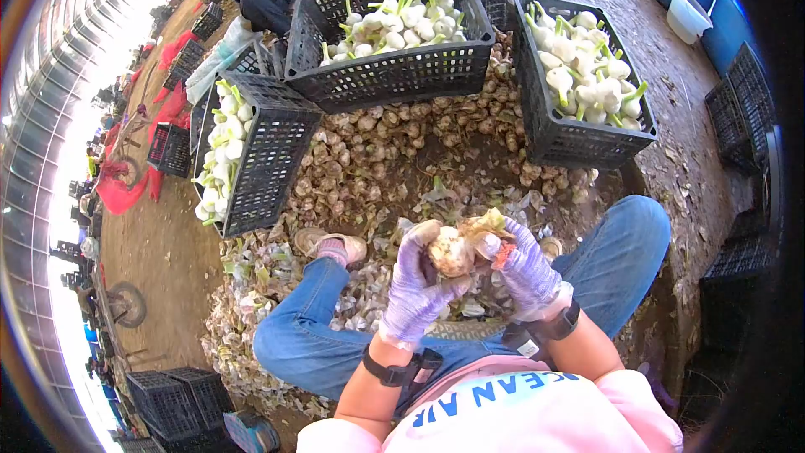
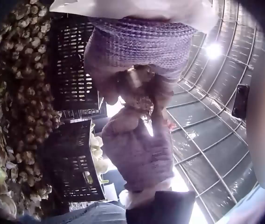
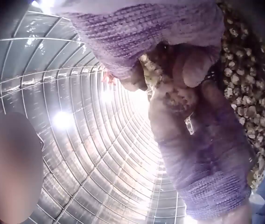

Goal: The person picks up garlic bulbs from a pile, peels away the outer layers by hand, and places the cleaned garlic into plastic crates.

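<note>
In front of the lap, both hands, in purple knit gloves with paler, dirty fingers, meet at a garlic bulb (image 1: 451,253). The left hand (image 1: 417,285) grips the bulb from its side, thumb below it and fingers around the back. On the other side, the right hand (image 1: 530,273) pinches the dry, brownish outer skin (image 1: 489,223) that hangs off the bulb, its thumb against the bulb. A small orange-red piece (image 1: 504,255) shows at the right hand's fingers. In the right wrist view, the roots and underside of the bulb (image 3: 181,99) show between the gloves, partly hidden by fingers.
Black crates of trimmed white garlic stand left (image 1: 267,159), ahead (image 1: 386,75) and right (image 1: 579,138). Unpeeled garlic bulbs (image 1: 352,151) and loose skins (image 1: 251,302) cover the ground around the legs. Another seated person (image 1: 260,4) is beyond. Stacked black crates (image 1: 180,403) stand lower left.
</note>
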### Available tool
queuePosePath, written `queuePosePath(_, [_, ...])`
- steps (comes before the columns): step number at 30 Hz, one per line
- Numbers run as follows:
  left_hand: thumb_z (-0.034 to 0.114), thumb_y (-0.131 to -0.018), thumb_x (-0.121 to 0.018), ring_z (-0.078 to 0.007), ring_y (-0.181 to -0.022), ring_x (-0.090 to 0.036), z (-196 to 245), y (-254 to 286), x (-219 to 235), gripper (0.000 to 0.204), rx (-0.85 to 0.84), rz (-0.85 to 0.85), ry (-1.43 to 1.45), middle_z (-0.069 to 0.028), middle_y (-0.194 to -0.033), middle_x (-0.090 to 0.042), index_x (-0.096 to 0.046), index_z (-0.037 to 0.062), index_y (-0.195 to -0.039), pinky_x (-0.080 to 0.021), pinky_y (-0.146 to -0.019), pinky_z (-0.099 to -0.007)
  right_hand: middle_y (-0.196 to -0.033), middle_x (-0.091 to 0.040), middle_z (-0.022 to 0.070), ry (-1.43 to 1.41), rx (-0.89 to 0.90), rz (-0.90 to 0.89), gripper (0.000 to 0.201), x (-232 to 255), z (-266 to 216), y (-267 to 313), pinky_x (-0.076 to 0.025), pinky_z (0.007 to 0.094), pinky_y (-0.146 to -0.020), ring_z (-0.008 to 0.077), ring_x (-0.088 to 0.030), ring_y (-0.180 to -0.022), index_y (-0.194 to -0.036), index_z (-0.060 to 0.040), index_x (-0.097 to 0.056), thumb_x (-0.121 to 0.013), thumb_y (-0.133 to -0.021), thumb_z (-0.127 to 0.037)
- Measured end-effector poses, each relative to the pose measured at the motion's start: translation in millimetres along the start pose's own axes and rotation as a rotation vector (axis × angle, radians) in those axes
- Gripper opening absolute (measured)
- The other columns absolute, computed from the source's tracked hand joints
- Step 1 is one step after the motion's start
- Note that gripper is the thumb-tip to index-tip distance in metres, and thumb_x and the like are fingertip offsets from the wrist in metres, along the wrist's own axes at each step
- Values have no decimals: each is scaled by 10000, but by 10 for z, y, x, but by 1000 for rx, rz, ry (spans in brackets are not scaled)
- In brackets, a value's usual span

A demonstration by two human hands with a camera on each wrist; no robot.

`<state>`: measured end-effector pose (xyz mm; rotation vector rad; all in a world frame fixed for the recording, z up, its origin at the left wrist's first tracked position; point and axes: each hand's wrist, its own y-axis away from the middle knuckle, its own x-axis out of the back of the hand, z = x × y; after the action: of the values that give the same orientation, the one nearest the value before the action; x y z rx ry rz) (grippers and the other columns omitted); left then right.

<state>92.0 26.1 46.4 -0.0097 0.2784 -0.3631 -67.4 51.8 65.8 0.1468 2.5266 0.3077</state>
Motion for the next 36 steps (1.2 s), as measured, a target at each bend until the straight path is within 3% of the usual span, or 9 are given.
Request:
queuePosePath(6, [118,-635,-821,-208,-1108,-489,155,42,-67,750,168,37,189,-78,-1232,-457,-397,93,-1254,-453,-914,-335,-892,-627,9,84,-81,-53,210,79,-73,-37,-480,208,-693,68,-573,-793,-1008,-30,-612,-661,-821,-113])
queuePosePath(9, [415,-732,-734,-181,-1017,-546,8,0,74,657,193,-12,313,-76,-1136,-537,-452,69,-1215,-490,-832,-319,-920,-620,22,206,-112,-158,186,204,-55,-67,-486,226,-692,88,-578,-791,-993,-31,-618,-645,-816,-84])
queuePosePath(11, [686,-758,-526,-154,-891,-592,-119,-66,224,744,701,-73,671,-65,-1004,-602,-516,62,-1161,-511,-717,-283,-966,-607,36,758,491,-287,152,220,-69,-90,-488,254,-722,110,-577,-824,-973,-34,-624,-620,-825,-69])
queuePosePath(15, [838,-688,-379,-153,-774,-597,-198,-107,216,904,578,46,30,-49,-909,-618,-563,51,-1093,-488,-583,-303,-1005,-593,57,-42,-31,-116,308,225,131,-66,-470,267,-804,153,-574,-911,-1125,-36,-553,-581,-818,-28])
queuePosePath(19, [554,-756,-653,-148,-898,-577,-82,-69,101,643,223,3,-76,-46,-1014,-561,-506,61,-1142,-494,-752,-257,-1156,-570,82,-257,-221,-326,541,194,92,-39,-454,306,-879,184,-567,-1030,-1274,-8,-434,-595,-854,-307])
queuePosePath(21, [442,-735,-727,-159,-951,-564,90,-72,144,624,426,-47,372,-55,-1017,-571,-501,55,-1169,-476,-829,-282,-1203,-544,110,-467,-95,-295,770,239,172,35,-438,329,-914,205,-540,-1088,-1304,-7,-392,-615,-783,-528])
queuePosePath(23, [493,-653,-768,-190,-1036,-561,210,-137,160,795,415,-146,260,-79,-1115,-573,-466,42,-1233,-469,-868,-313,-1175,-551,119,5,-9,-192,746,270,103,-1,-439,337,-914,222,-544,-1078,-1270,-4,-413,-628,-777,-520])
queuePosePath(28, [60,-702,-748,-221,-969,-589,230,-268,266,243,-73,-159,-500,-125,-1050,-605,-644,55,-921,-477,-833,-316,-1101,-579,123,-348,-91,-269,503,175,-135,-52,-455,344,-897,232,-581,-1000,-1199,5,-458,-595,-832,-309])
queuePosePath(36, [-41,-660,-728,-226,-884,-604,285,-141,384,181,37,-175,208,-114,-1019,-629,-646,55,-789,-492,-740,-309,-1104,-562,121,-476,366,114,308,373,-277,-268,-465,462,-916,255,-557,-1045,-1159,-13,-488,-526,-877,-130])
